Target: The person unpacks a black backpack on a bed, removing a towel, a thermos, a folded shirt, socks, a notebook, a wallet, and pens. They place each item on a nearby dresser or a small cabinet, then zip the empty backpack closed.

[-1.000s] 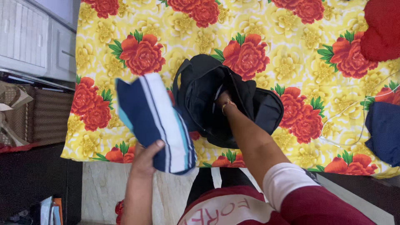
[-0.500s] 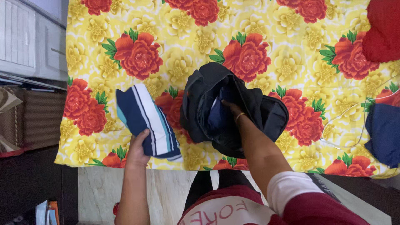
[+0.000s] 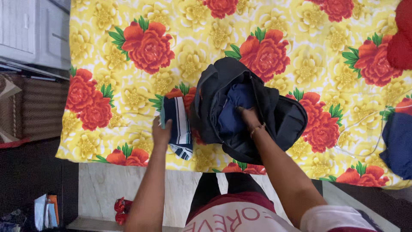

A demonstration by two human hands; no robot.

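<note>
A black backpack lies open on the yellow flowered bed cover. Dark blue cloth fills its open mouth. My right hand reaches into the opening and rests on that cloth, fingers partly hidden inside. My left hand grips a folded navy garment with white and teal stripes, held just left of the backpack, low over the cover.
A red cloth lies at the top right and a dark blue garment at the right edge. A thin white cable runs across the cover. A white cabinet stands at the left. Pale floor tiles show below the bed edge.
My left hand has brought the striped garment down and rightward, close against the backpack. My right hand stays inside the bag's opening.
</note>
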